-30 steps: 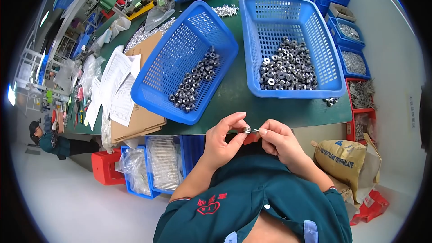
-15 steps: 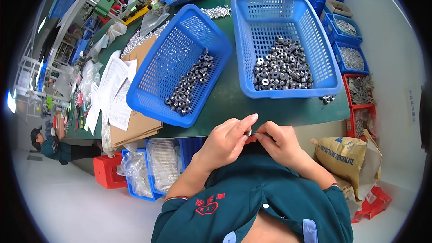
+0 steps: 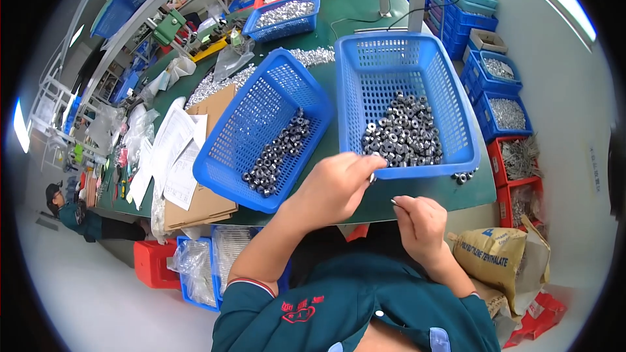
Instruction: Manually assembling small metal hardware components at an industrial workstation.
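Observation:
My left hand (image 3: 332, 188) is raised to the front rim of the right blue basket (image 3: 424, 172). Its thumb and fingers are closed in a pinch, and a small shiny metal part (image 3: 372, 178) shows at the fingertips. Lower and to the right, my right hand (image 3: 424, 227) is curled closed around a slim tool whose thin tip (image 3: 394, 202) pokes out; the rest is hidden in the fingers. Inside the right basket lies a pile of small ring-shaped metal parts (image 3: 405, 133). The tilted left blue basket (image 3: 218, 150) holds similar metal rings (image 3: 280, 154).
A few rings (image 3: 463, 176) lie on the green table (image 3: 326, 146) by the right basket's corner. Cardboard (image 3: 195, 214) and papers (image 3: 176, 143) are at left. Stacked blue bins (image 3: 505, 114) and a yellow sack (image 3: 489, 248) stand at right. A person (image 3: 75, 218) is far left.
My hands have separated. The left moved up and forward to the right basket's rim with the small metal part; the right moved slightly right and down. The view has tilted upward.

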### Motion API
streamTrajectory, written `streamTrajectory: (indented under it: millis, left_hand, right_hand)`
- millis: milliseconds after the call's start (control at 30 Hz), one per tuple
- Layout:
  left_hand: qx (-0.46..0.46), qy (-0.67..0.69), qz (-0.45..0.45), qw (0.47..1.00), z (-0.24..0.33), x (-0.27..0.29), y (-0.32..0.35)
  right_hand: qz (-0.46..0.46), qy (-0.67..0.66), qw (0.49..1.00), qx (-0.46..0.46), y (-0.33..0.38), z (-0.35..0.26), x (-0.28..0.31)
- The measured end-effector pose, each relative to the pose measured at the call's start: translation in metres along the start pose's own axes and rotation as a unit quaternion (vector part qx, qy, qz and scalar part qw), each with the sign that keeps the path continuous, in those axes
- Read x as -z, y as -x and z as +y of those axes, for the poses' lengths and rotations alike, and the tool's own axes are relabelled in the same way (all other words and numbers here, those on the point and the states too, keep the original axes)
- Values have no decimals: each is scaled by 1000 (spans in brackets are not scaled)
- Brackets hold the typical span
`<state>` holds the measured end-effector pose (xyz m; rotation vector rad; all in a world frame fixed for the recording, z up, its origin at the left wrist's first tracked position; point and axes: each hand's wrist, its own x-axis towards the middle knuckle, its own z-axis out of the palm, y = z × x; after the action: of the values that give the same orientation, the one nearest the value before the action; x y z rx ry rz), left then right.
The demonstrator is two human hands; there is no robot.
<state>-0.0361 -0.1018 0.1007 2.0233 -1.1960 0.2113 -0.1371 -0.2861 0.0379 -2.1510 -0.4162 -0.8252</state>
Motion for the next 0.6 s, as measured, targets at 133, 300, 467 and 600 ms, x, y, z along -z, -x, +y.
streamTrajectory:
  millis: [133, 300, 467, 600]
  left_hand:
    - [23, -46, -130, 990, -44, -24, -34]
    - [84, -105, -243, 961, -64, -66, -67]
    - [31, -96, 70, 992, -55, -47, -35]
    - [130, -159, 266, 942, -74, -14, 20]
  right_hand:
    - [-40, -61, 996, -45, 10, -7, -3]
    - [-87, -70, 986, -122, 31, -9, 4]
    - [-106, -93, 978, -155, 34, -5, -2]
    - [-98, -88, 978, -164, 36, 2, -4]
